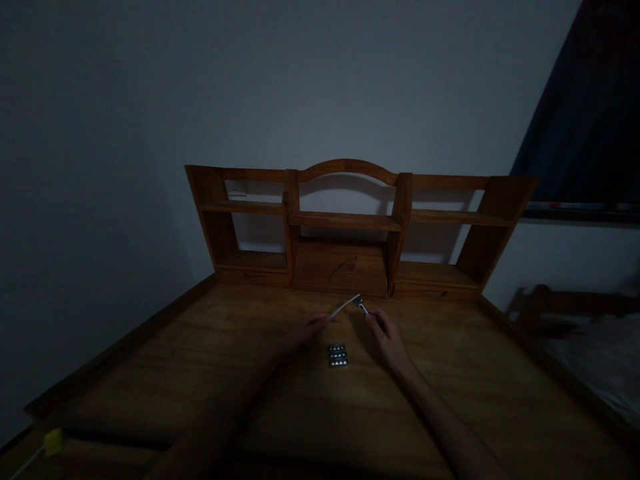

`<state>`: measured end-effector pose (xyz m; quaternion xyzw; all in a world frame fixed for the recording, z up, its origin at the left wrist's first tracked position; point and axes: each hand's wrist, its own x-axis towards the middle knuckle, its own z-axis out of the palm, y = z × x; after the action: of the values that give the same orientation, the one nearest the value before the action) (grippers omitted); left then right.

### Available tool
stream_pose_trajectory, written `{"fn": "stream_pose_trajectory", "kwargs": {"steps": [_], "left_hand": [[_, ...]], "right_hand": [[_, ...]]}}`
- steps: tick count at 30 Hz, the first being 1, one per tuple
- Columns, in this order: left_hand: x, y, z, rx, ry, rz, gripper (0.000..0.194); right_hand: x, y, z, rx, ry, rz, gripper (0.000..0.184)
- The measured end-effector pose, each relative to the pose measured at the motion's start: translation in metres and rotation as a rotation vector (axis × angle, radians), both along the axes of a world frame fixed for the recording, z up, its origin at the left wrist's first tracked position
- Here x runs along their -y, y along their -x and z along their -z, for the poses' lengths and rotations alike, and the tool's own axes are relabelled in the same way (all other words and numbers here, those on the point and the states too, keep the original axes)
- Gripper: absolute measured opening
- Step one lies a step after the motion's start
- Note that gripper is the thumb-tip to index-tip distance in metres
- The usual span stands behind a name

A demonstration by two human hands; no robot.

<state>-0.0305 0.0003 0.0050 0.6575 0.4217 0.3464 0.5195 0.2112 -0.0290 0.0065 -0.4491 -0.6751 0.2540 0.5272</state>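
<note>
Metal tool point(358, 302): handle was partly hidden by right hand point(389, 337). White strip point(345, 305): near end was apparently covered by left hand point(306, 329). Dark blocks point(337, 361): markings were too small to read.

Brown wooden table point(175, 353), brown wooden open shelf unit point(345, 221) along back edge. Small dark three-row block point(337, 355) on table, before shelf unit. Beyond block: thin pale strip point(343, 307) in left hand point(304, 329), silver metal tool point(364, 309) right, in right hand point(389, 335).

Hands point(393, 341): two
White strip point(344, 307): one
Metal tool point(359, 302): one
Dark blocks point(337, 356): three, seemingly
Far shelf unit point(345, 219): one
Yellow piece point(53, 442): one, left
</note>
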Motion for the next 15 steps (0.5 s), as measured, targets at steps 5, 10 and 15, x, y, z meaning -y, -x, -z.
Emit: {"fn": "stream_pose_trajectory", "kwargs": {"steps": [5, 10, 15], "left_hand": [[-0.0048, 0.0014, 0.0069, -0.024, -0.001, 0.065, 0.055], [-0.0015, 0.0017, 0.007, 0.026, 0.09, 0.107, 0.058], [0.0003, 0.0018, 0.0054, 0.091, 0.148, 0.137, 0.056]], "right_hand": [[0.0005, -0.001, 0.0011, 0.033, -0.009, -0.009, 0.03], [0.0025, 0.0001, 0.0006, 0.073, 0.001, -0.02, 0.03], [0.0044, 0.0004, -0.0023, 0.085, 0.006, -0.036, 0.03]]}}
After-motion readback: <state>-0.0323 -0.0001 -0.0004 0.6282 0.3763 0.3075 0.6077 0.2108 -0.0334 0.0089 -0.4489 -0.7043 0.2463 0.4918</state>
